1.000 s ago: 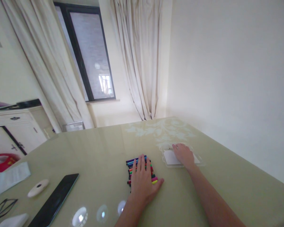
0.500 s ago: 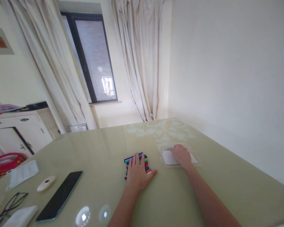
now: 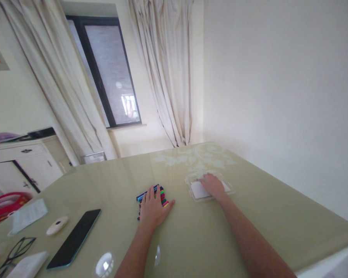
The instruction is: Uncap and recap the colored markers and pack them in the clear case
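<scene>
Markers (image 3: pixel 162 196) on glossy table (image 3: pixel 191 239), window (image 3: pixel 108 73) beyond

One head-worn camera, I note: faces forward-down over the tabletop (image 3: pixel 197 243), left hand (image 3: pixel 151 210) and right hand (image 3: pixel 214 187) mid-range, window (image 3: pixel 108 69) beyond.

left hand (image 3: pixel 153 210) lies spread over coloured markers (image 3: pixel 163 196); right hand (image 3: pixel 214 186) rests on a clear case (image 3: pixel 193 178).

Markers (image 3: pixel 163 197) are partly hidden beneath the fingers of the left hand (image 3: pixel 152 211); a white sheet (image 3: pixel 197 190) is partly covered by those of the right hand (image 3: pixel 214 186). Far left of all fingers, a red object (image 3: pixel 6 204) is cut off.
</scene>
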Tool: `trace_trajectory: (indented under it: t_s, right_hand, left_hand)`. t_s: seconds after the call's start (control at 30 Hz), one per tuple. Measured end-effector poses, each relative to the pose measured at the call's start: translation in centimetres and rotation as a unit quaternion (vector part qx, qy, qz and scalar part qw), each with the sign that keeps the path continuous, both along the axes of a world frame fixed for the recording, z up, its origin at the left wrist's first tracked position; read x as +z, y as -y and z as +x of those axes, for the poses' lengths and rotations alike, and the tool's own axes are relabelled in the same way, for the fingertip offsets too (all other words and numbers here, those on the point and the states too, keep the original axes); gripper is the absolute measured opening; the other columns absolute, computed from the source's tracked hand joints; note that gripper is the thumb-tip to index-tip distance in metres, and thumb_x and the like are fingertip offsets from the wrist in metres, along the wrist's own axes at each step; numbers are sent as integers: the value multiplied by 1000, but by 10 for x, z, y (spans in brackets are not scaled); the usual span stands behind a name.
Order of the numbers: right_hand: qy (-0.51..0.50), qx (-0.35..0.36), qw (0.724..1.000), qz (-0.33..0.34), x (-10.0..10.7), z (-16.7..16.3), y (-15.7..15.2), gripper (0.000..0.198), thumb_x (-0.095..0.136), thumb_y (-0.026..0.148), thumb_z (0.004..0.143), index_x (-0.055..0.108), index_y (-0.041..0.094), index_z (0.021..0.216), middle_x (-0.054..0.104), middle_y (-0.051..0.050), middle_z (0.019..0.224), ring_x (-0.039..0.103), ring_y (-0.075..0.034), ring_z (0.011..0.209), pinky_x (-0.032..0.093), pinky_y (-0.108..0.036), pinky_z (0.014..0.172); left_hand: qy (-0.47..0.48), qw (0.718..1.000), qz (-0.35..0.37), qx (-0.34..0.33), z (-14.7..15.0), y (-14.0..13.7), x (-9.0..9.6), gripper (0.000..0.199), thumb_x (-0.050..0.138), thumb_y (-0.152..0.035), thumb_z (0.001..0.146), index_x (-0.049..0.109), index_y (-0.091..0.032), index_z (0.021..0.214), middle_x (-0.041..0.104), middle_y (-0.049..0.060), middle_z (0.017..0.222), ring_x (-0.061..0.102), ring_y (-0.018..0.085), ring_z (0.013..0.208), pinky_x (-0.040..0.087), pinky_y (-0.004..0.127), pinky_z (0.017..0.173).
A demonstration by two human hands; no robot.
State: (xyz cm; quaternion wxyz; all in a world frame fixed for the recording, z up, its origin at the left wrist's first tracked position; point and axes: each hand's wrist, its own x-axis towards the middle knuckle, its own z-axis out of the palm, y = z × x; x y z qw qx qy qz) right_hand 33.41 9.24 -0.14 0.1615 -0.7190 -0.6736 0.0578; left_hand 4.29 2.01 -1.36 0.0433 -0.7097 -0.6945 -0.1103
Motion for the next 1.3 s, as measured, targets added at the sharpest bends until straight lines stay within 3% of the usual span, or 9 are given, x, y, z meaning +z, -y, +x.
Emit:
trace_trajectory:
  t_s: [0.13, 0.27, 0.43, 0.53, 0.67, 0.77, 0.97, 1.1, 1.3]
  right_hand:
    - [1, 28, 1000, 4, 0, -7, 4, 40, 49, 34, 100, 65, 18, 134, 55, -17, 150, 55, -29, 135, 42, -42, 110]
    - [5, 49, 999, 11, 3, -23, 10, 38, 47, 37, 103, 69, 20, 128, 58, -16, 148, 57, -30, 133, 44, -44, 108]
    - [13, 90, 995, 28, 4, -49, 18, 45, 41, 42, 105, 68, 15, 129, 60, -19, 144, 60, -32, 129, 45, -46, 107]
    - [12, 98, 994, 42, 1, -59, 23, 51, 43, 46, 105, 60, 11, 139, 55, -22, 149, 57, -35, 132, 44, -48, 108]
    - [2, 119, 992, 42, 0, -61, 26, 46, 48, 43, 103, 60, 15, 137, 63, -18, 141, 60, -33, 127, 44, -45, 105]
    - [-10, 153, 988, 36, 2, -59, 25, 44, 52, 41, 100, 60, 18, 137, 65, -15, 138, 60, -30, 126, 42, -42, 106]
    - [-17, 158, 987, 38, 6, -59, 24, 43, 53, 38, 98, 60, 19, 137, 67, -13, 136, 60, -29, 124, 41, -39, 105]
    - [5, 148, 988, 41, 8, -64, 26, 40, 50, 35, 99, 61, 19, 135, 67, -14, 134, 62, -28, 122, 42, -38, 102]
    - [21, 166, 985, 30, 10, -62, 30, 40, 49, 35, 101, 61, 18, 135, 67, -14, 135, 61, -29, 123, 42, -39, 102]
  left_hand:
    - [-16, 999, 11, 33, -15, -3, -1, 102, 33, -83, 88, 38, -8, 157, 38, 25, 161, 34, 39, 150, 24, 51, 121]
    - [-31, 997, 27, 62, -27, -14, -3, 91, 31, -75, 94, 40, -8, 155, 41, 27, 158, 37, 40, 148, 27, 52, 119]
    - [-70, 996, 36, 42, -39, -32, -7, 53, 34, -34, 104, 49, -9, 148, 47, 26, 154, 40, 37, 147, 31, 56, 117]
    - [-56, 997, 56, 14, -42, -38, -9, 44, 36, -19, 102, 57, -12, 140, 49, 22, 154, 37, 37, 148, 34, 58, 116]
    - [60, 979, 188, 50, -40, -37, -3, 45, 31, -22, 103, 53, -9, 140, 45, 24, 155, 34, 34, 149, 38, 52, 114]
    - [139, 952, 265, 71, -38, -31, 11, 45, 30, -28, 104, 53, -7, 137, 55, 22, 143, 49, 30, 136, 42, 44, 111]
    - [44, 989, 141, 7, -30, -6, 34, 21, 48, -27, 98, 67, -20, 101, 68, 9, 103, 64, 27, 99, 49, 39, 91]
    - [-25, 997, 63, -27, -22, 11, 27, 17, 52, -29, 98, 66, -20, 98, 68, 10, 104, 63, 30, 105, 47, 42, 91]
    - [42, 999, -13, -11, -28, 19, 10, 18, 47, -28, 100, 59, -16, 107, 68, 12, 109, 65, 26, 107, 48, 36, 90]
